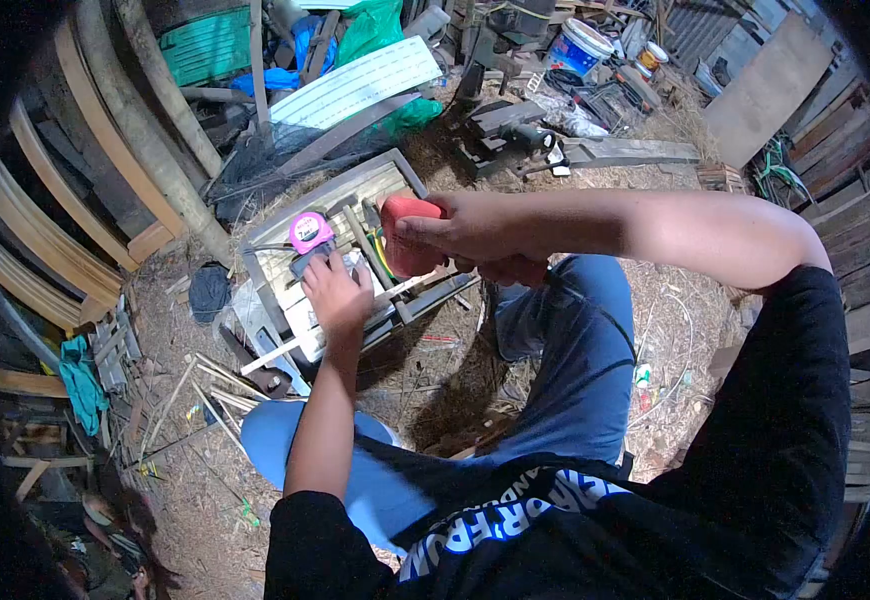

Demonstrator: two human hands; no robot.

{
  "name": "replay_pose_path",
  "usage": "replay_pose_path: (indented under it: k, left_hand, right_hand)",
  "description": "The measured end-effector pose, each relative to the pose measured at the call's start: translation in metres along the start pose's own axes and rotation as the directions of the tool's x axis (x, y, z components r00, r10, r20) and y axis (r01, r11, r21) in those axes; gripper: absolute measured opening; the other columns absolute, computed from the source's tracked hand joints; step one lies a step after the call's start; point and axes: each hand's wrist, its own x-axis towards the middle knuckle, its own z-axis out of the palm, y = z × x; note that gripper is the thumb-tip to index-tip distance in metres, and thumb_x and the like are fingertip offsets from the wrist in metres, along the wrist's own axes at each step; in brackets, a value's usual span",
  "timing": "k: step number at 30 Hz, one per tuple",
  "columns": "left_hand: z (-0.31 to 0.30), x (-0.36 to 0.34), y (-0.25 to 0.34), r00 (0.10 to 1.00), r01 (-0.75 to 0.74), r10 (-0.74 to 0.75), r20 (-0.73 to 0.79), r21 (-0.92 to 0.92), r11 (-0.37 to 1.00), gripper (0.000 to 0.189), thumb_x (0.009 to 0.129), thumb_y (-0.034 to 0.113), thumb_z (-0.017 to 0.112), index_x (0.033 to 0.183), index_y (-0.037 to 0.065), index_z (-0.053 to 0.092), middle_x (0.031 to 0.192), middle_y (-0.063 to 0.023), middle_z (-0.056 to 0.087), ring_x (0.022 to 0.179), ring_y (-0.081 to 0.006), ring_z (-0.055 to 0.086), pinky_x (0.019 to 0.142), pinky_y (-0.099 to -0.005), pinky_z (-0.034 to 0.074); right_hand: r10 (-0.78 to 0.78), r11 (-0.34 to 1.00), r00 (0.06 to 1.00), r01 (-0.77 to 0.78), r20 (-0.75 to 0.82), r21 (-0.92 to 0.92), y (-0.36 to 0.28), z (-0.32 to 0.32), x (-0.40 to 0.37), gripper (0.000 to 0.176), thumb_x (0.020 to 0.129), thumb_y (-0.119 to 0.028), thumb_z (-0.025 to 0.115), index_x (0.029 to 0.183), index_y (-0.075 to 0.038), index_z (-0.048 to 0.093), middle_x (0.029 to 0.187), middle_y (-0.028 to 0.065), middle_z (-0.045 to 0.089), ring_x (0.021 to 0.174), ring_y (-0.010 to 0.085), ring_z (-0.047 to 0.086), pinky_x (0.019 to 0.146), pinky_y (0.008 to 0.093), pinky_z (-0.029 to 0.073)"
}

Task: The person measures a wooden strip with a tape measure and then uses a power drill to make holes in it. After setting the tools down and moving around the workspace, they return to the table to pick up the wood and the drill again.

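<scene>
The right hand (470,235) is closed around a red block (407,228). The thumb lies across its near face and the fingers wrap behind it. The block is a flat, bright red with rounded corners and a smooth, matte skin. It is about as broad as the palm that holds it. It is held in the air above a wooden frame (365,172), over the frame's right half and just beside the left hand. A thin yellow-green strip shows right under its lower left edge; I cannot tell whether the strip belongs to the block.

The left hand (340,292) lies palm down on the frame with its fingers pressed together, not pinching anything. Its fingertips reach the dark underside of a pink tape (310,230), which rests on the frame's left part with its round label turned up.

The frame is grey, weathered wood with slats inside, and it lies on a straw floor in front of the person's knees in jeans (575,340). A white slat (273,353) sticks out from under the frame's near edge. Farther off are a white board (355,85) and a blue bucket (577,47).
</scene>
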Motion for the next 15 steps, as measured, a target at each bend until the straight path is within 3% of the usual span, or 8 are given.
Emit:
replay_pose_path:
  k: [9, 12, 15]
  left_hand:
    - [-0.0001, 0.0, 0.0012, 0.999, -0.005, 0.005, -0.035, 0.0, 1.0, 0.046, 0.097, 0.039, 0.067, 0.12, -0.002, 0.069, 0.121, -0.0229, 0.059, 0.119, -0.0415, 0.054, 0.108, -0.0555, 0.04]
    - [-0.0018, -0.0005, 0.0012, 0.999, -0.015, 0.015, -0.033, 0.002, 1.0, 0.046, 0.097, 0.038, 0.067, 0.119, -0.002, 0.069, 0.12, -0.0228, 0.059, 0.118, -0.0415, 0.054, 0.107, -0.0554, 0.041]
    - [-0.0021, -0.001, 0.002, 0.999, -0.026, 0.026, -0.048, 0.001, 1.0, 0.046, 0.097, 0.038, 0.068, 0.118, -0.002, 0.069, 0.119, -0.0227, 0.06, 0.117, -0.0415, 0.054, 0.106, -0.0553, 0.041]
  right_hand:
    - [-0.041, 0.998, 0.999, 0.041, 0.014, 0.042, 0.0035, -0.0012, 0.0042, 0.061, 0.109, -0.063, 0.055, 0.145, -0.014, 0.053, 0.078, 0.0045, 0.056, 0.047, 0.0123, 0.05, 0.039, 0.0317, 0.044]
    - [0.012, 0.999, 1.0, -0.013, 0.02, 0.049, -0.0012, -0.0024, -0.0023, 0.061, 0.108, -0.064, 0.056, 0.145, -0.015, 0.054, 0.08, 0.0058, 0.056, 0.049, 0.0126, 0.052, 0.041, 0.0317, 0.046]
    - [0.015, 0.999, 1.0, -0.015, 0.01, 0.036, 0.0046, -0.002, 0.0015, 0.051, 0.107, -0.064, 0.054, 0.124, -0.017, 0.063, 0.076, 0.0051, 0.058, 0.05, 0.0152, 0.052, 0.04, 0.035, 0.044]
